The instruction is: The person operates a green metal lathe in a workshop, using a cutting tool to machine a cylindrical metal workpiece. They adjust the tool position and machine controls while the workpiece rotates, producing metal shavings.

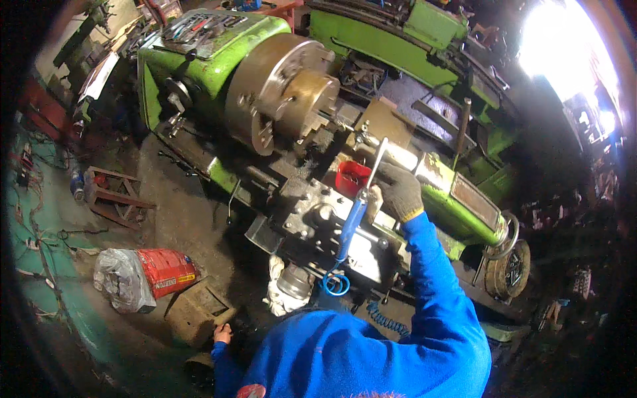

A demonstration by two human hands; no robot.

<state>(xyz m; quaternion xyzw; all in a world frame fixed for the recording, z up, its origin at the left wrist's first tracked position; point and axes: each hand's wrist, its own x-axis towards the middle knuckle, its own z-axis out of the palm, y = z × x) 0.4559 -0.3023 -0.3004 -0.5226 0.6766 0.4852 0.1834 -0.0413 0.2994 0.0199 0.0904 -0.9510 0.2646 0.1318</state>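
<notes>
Red tub (345,184), dark inside, right hand (400,189) at blowgun (352,229), left hand (223,333) near brown box (188,313), both grips unclear

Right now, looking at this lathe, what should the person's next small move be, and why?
I'd probably ease the blue-handled tool aside: it slants past the red container, and its metal tube runs close beside the gloved right hand, so that spot looks crowded. Whether the hand grips the tool, I can't tell.
</notes>
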